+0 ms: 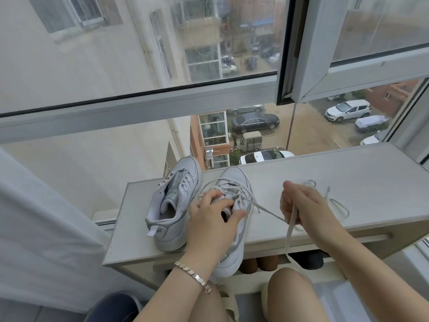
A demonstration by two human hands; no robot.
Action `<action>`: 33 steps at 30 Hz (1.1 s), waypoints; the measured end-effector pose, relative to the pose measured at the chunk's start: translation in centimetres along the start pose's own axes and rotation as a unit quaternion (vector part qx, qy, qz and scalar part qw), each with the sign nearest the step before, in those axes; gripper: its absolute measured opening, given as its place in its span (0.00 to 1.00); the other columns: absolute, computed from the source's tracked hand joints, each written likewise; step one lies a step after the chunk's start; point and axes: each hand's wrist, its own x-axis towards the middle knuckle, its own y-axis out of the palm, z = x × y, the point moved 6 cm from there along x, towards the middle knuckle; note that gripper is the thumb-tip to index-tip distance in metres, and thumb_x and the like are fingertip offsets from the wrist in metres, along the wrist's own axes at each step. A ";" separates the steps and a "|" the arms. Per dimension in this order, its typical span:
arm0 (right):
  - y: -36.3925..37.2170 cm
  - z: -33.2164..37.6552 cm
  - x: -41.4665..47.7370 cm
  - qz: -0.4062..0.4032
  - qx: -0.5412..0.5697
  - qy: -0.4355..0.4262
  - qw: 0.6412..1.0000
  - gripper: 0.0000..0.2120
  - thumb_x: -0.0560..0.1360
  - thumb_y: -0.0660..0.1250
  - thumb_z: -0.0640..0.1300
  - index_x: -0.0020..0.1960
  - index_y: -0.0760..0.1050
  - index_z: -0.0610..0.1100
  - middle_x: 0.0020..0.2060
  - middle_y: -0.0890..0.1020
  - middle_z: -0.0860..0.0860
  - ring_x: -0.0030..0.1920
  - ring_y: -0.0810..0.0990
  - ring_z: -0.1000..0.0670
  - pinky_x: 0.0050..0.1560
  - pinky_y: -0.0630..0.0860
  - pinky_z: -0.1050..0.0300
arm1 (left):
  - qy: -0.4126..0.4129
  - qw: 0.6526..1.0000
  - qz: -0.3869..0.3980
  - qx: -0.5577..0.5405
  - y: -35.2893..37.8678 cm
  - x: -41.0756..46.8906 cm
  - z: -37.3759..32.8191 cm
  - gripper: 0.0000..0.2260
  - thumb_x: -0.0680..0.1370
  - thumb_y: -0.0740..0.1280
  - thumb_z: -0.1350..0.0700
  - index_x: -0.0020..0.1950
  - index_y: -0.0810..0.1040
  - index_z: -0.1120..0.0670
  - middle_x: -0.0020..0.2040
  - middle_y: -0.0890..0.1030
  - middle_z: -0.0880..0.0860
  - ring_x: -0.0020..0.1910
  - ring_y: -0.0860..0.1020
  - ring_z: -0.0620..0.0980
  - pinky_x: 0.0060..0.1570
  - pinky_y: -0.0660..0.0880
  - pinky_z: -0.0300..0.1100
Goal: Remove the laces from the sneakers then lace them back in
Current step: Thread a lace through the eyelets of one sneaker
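One view only, wide-angle, worn on the person's head. It looks forward and down, close over the left hand (pixel 210 220) and right hand (pixel 301 205), facing the far window (pixel 139 105). Knee (pixel 287 296) at near edge.

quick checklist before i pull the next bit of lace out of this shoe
1. Shoe held steady: ok. The left hand grips the laced sneaker at its tongue.
2. Grip on the lace: ok. The right hand pinches it, and it runs taut from the eyelets.
3. Shoe fully on the shelf: not ok. Its heel hangs over the front edge.
4. Loose lace out of the way: ok. It lies on the shelf beyond the right hand.
5. Other sneaker done: ok. Its eyelets look empty.
6. Eyelets still threaded: cannot tell. The left hand covers some.
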 end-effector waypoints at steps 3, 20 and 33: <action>-0.1 -1.2 0.6 0.026 -0.149 0.058 0.987 0.20 0.79 0.57 0.42 0.28 0.66 0.42 0.22 0.73 0.51 0.24 0.71 0.51 0.28 0.67 0.65 | 0.002 1.000 0.005 -0.010 -0.1 0.0 -0.2 0.14 0.71 0.67 0.40 0.54 0.77 0.42 0.59 0.66 0.36 0.60 0.61 0.46 0.61 0.63 0.43; 5.1 0.0 0.6 0.110 -0.310 0.011 0.944 0.11 0.72 0.68 0.49 0.49 0.68 0.50 0.38 0.78 0.45 0.33 0.78 0.45 0.35 0.78 0.51 | -0.027 0.983 0.181 0.027 -1.6 5.7 0.6 0.14 0.80 0.55 0.58 0.62 0.74 0.55 0.57 0.78 0.54 0.54 0.76 0.50 0.46 0.68 0.36; 1.8 0.9 2.0 0.010 -0.484 -0.078 0.872 0.11 0.73 0.62 0.45 0.55 0.70 0.50 0.43 0.74 0.54 0.42 0.76 0.50 0.39 0.69 0.57 | -0.098 0.948 0.286 -0.105 -1.7 3.6 1.3 0.07 0.78 0.60 0.57 0.48 0.77 0.58 0.38 0.71 0.51 0.40 0.70 0.47 0.40 0.70 0.34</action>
